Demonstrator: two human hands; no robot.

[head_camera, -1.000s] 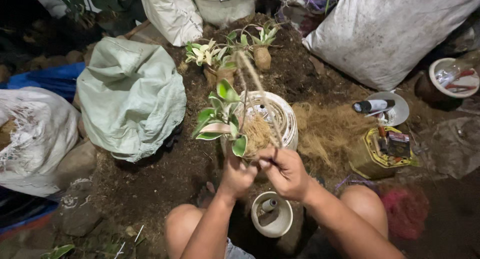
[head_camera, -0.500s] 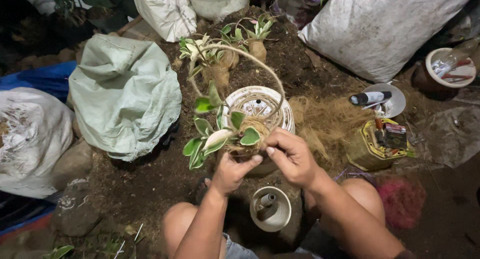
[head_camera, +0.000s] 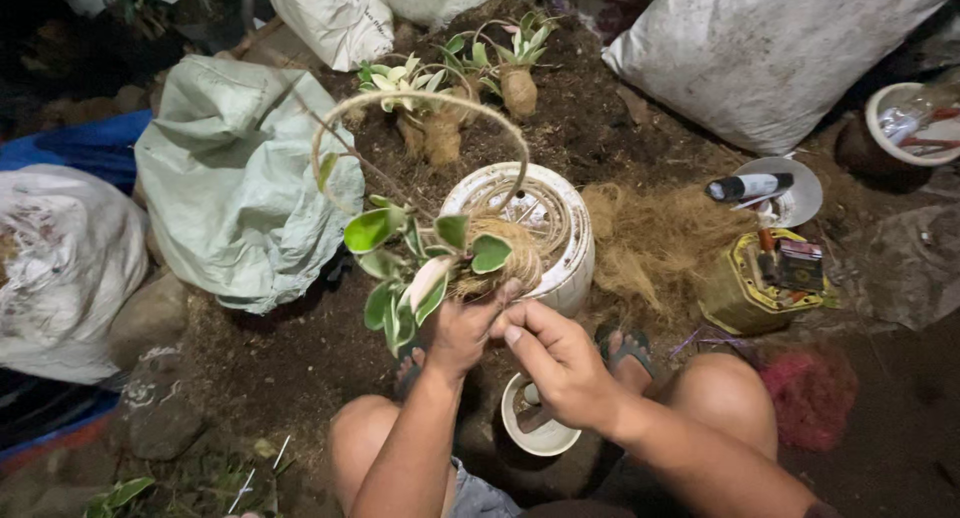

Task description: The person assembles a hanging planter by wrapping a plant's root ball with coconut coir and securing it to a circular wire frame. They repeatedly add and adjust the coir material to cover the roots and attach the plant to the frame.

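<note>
My left hand [head_camera: 460,328] is closed around the little plant [head_camera: 425,263] at its brown fuzzy root ball [head_camera: 495,263], near the white pot [head_camera: 545,228], my right hand [head_camera: 560,363] pinches beside it (light, floppy, I think), so I hold low.

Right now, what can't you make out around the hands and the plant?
Head view only:
- Plant roots: hidden inside the fibre ball and behind the left hand.
- Left hand grip: fingers curl under the ball, contact out of sight.
- Right hand fingertips: pressed against the left hand, anything pinched is too small to tell.
- White pot inside: partly covered by the ball.
- Small cup contents: blocked by the right hand.
- Bowl: cut by the right edge.
</note>
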